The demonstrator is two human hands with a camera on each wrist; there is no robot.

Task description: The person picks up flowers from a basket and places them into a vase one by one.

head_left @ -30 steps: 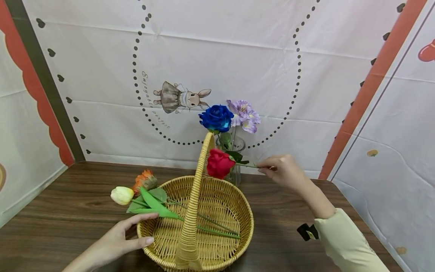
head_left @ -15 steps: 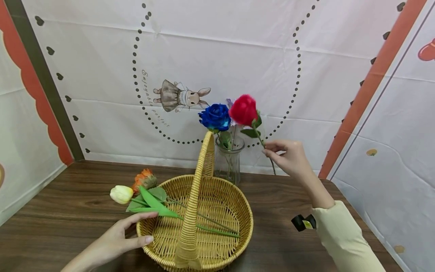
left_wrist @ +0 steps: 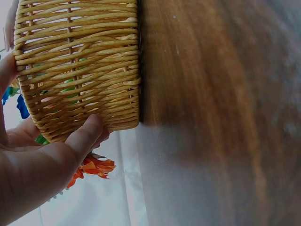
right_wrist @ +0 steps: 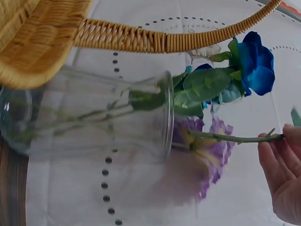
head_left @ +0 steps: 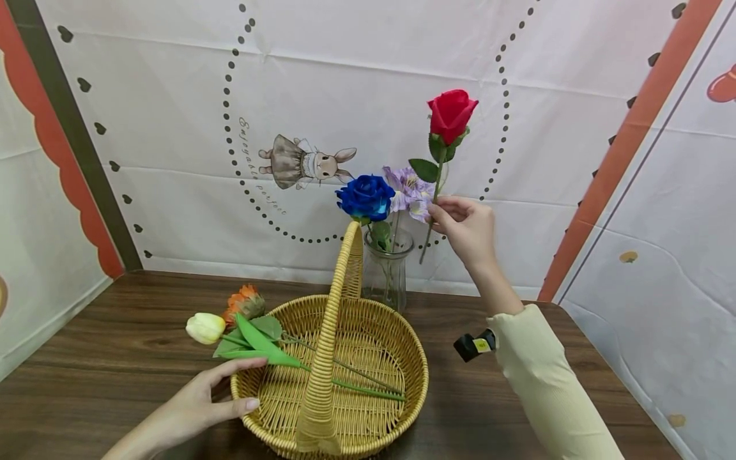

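Observation:
My right hand [head_left: 468,231] pinches the stem of a red rose [head_left: 452,116], which stands upright with its bloom at the top. In the right wrist view the stem's lower end [right_wrist: 221,137] hangs beyond the mouth of a glass vase [right_wrist: 168,117]. That vase holds a blue rose [head_left: 366,197] and a purple flower [head_left: 407,185]. My left hand [head_left: 198,402] grips the left rim of a wicker basket [head_left: 422,358], with fingers [left_wrist: 89,132] against its outer wall. Across the basket lie a white tulip [head_left: 206,328] and an orange flower [head_left: 244,303], their blooms past the rim.
The basket's tall arched handle [head_left: 330,332] rises in front of the vase. All stands on a dark wooden table [head_left: 115,326]. A white printed cloth [head_left: 368,83] hangs close behind the vase. A black device [head_left: 474,345] sits on the right wrist.
The right hand has lifted the red rose from above the basket up and to the right, turning it from sideways to upright. The left hand and basket have stayed put.

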